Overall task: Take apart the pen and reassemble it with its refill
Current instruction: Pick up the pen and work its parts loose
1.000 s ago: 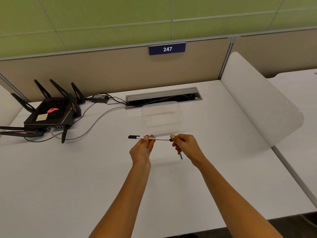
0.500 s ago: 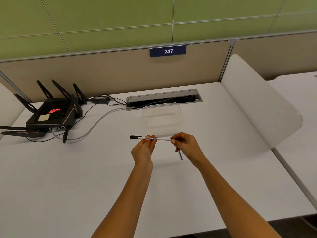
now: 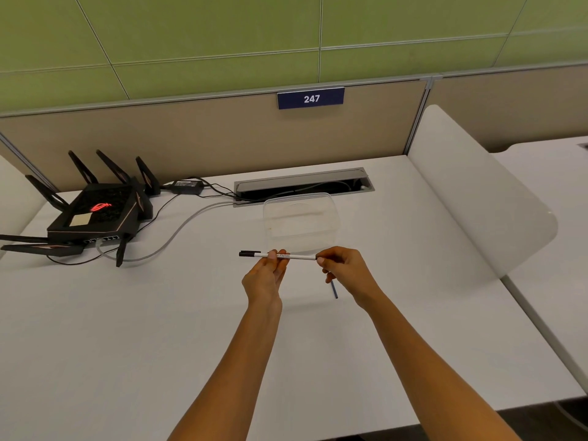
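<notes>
Head view: clear plastic container (image 3: 300, 222) on white desk (image 3: 159, 313), nothing seen inside. Pen (image 3: 280, 255) held level above desk, just in front of container, long axis left-right, black cap end pointing left. Left hand (image 3: 265, 275) pinches its middle, right hand (image 3: 345, 268) pinches its right end, with thin blue refill (image 3: 334, 289) poking down from that hand's fingers

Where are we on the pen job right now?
Partly apart, it seems: a thin blue piece, likely the refill, sticks out below the right hand. In hand: the left hand pinches the white pen barrel mid-length, and the right fingertips grip its right end. Left: getting the refill back in and closing the pen.
</notes>
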`<state>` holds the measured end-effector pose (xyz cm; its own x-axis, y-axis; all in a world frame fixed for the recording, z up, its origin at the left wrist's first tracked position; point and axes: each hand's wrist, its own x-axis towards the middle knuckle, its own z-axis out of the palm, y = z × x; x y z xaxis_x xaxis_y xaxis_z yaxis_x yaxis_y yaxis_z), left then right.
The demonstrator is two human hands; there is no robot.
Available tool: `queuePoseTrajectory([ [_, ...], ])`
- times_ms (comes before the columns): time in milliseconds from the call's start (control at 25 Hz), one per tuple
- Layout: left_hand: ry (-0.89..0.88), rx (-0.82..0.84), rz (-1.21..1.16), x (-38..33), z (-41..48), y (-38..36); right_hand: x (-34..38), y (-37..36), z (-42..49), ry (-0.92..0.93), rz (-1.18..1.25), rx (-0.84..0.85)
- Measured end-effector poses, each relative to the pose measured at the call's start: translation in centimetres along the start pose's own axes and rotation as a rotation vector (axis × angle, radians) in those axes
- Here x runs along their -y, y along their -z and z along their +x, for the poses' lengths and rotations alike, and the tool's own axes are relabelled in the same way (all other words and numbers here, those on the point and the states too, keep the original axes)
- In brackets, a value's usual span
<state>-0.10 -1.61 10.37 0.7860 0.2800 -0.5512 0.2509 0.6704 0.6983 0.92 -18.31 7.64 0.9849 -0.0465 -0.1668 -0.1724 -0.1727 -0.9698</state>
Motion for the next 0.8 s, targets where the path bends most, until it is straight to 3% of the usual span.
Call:
queuePoseTrajectory([
  [800, -0.016, 0.016, -0.014, -0.11, -0.08, 0.39, 0.93, -0.10, -0.53, -0.022, -0.053, 0.020],
])
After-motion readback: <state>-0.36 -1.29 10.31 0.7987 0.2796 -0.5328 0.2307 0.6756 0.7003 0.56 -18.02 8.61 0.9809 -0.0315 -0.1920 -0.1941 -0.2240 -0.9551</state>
